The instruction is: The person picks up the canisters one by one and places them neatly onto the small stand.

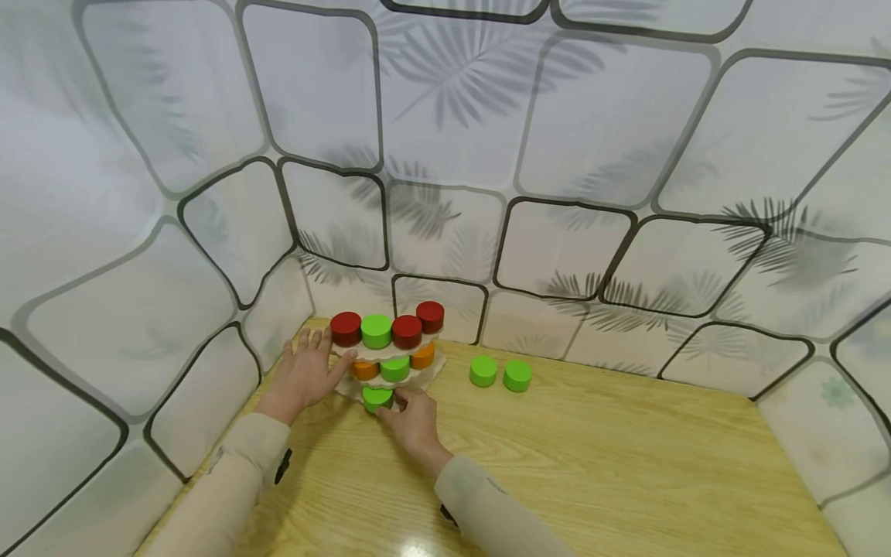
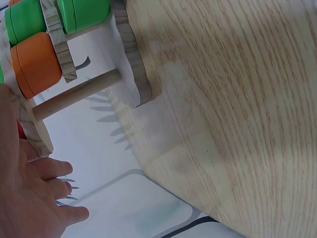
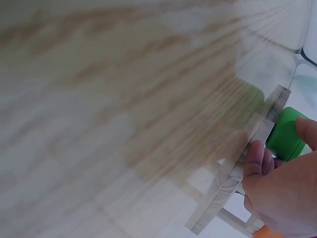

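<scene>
**Tiered wooden stand with coloured cylinders**

The right hand [image 1: 412, 418] pinches a green cylinder [image 1: 377, 398] on the lowest tier of the wooden stand [image 1: 390, 363], at the table's [image 1: 592, 464] far left corner. The left hand [image 1: 306, 373], fingers straight, rests against the stand's side. The cylinder looks light, rigid and smooth: best gripped across its curved wall. No writing is legible.
</scene>
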Tool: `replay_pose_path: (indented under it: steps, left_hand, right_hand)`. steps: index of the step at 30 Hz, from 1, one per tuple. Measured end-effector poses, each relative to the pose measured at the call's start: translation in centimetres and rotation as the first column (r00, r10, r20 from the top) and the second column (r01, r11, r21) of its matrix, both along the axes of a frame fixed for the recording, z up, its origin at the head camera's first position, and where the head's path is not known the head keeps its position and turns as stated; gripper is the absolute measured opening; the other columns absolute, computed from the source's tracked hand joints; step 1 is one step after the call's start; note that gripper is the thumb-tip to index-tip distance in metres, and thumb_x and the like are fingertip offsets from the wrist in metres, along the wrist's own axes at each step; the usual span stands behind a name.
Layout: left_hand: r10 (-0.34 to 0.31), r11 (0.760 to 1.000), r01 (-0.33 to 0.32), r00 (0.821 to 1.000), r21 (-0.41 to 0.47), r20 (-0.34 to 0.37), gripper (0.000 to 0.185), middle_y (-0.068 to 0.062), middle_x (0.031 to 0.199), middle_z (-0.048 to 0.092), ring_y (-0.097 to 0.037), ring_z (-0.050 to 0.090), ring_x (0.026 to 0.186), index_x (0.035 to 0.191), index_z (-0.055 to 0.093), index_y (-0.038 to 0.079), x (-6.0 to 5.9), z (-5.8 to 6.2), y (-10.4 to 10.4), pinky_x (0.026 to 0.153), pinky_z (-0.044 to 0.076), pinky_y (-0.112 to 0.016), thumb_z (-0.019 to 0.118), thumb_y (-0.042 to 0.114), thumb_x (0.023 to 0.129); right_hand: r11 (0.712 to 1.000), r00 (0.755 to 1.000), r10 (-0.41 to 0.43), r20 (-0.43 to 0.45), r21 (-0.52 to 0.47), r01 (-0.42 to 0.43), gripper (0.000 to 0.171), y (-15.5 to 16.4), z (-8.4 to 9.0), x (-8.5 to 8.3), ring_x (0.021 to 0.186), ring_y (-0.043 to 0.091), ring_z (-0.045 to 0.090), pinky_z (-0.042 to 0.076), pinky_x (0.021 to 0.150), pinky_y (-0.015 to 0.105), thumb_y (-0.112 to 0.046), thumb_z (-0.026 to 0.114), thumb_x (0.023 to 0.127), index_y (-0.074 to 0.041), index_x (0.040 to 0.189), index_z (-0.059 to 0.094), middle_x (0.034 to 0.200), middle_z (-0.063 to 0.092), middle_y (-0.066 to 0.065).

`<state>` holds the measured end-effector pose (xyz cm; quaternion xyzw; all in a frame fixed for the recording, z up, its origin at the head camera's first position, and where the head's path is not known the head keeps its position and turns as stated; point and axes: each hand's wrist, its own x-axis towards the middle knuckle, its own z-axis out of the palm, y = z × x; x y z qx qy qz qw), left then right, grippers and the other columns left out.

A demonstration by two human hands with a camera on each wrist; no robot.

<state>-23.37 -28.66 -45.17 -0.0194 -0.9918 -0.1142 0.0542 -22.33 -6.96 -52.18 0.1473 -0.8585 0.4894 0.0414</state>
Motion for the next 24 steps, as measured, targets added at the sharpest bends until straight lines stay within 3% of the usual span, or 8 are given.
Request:
replay_pose_path:
  steps: [10, 16, 20, 24]
  left_hand:
    - [0.000, 1.000, 0.000, 1.000, -0.005, -0.011, 0.085, -0.036, 0.160, 0.041, -0.056, 0.027, 0.155, 0.159, 0.033, -0.012, 0.0, 0.0, 0.0, 0.121, 0.024, -0.075, 0.035, 0.058, 0.111]
    - [0.001, 1.000, -0.001, 1.000, -0.001, -0.005, 0.085, -0.036, 0.160, 0.040, -0.057, 0.027, 0.154, 0.159, 0.032, -0.012, 0.0, 0.1, 0.0, 0.121, 0.024, -0.076, 0.035, 0.058, 0.111]
    - [0.001, 1.000, -0.001, 1.000, -0.003, 0.000, 0.086, -0.037, 0.160, 0.039, -0.057, 0.027, 0.154, 0.159, 0.032, -0.012, 0.0, 0.1, 0.0, 0.121, 0.023, -0.076, 0.035, 0.059, 0.111]
    - [0.001, 1.000, -0.001, 1.000, -0.008, 0.001, 0.086, -0.037, 0.160, 0.039, -0.057, 0.027, 0.154, 0.159, 0.033, -0.012, 0.0, 0.2, 0.1, 0.120, 0.023, -0.077, 0.035, 0.059, 0.111]
  right_hand:
    - [1.000, 1.000, 0.002, 0.019, -0.006, -0.002, 0.016, 0.2, 0.1, 0.1, 0.074, 0.008, 0.048, 0.041, 0.066, 0.021, -0.011, 0.087, 0.084, -0.001, 0.092, 0.077, 0.084, 0.066, 0.013]
    - [1.000, 0.998, 0.010, 0.069, -0.018, -0.009, 0.030, 1.1, 0.4, 0.1, 0.089, 0.018, 0.063, 0.048, 0.074, 0.022, -0.013, 0.084, 0.087, -0.002, 0.114, 0.080, 0.108, 0.077, 0.012]
    - [1.000, 0.995, 0.000, 0.101, -0.021, 0.002, 0.032, 2.1, 0.7, -0.1, 0.102, 0.023, 0.067, 0.054, 0.084, 0.029, -0.014, 0.081, 0.090, -0.007, 0.120, 0.079, 0.117, 0.076, 0.010]
    - [0.999, 0.991, -0.048, 0.126, -0.016, 0.050, 0.036, 3.6, 0.7, -0.5, 0.112, 0.028, 0.068, 0.058, 0.096, 0.042, -0.019, 0.080, 0.092, -0.003, 0.124, 0.076, 0.121, 0.074, 0.013]
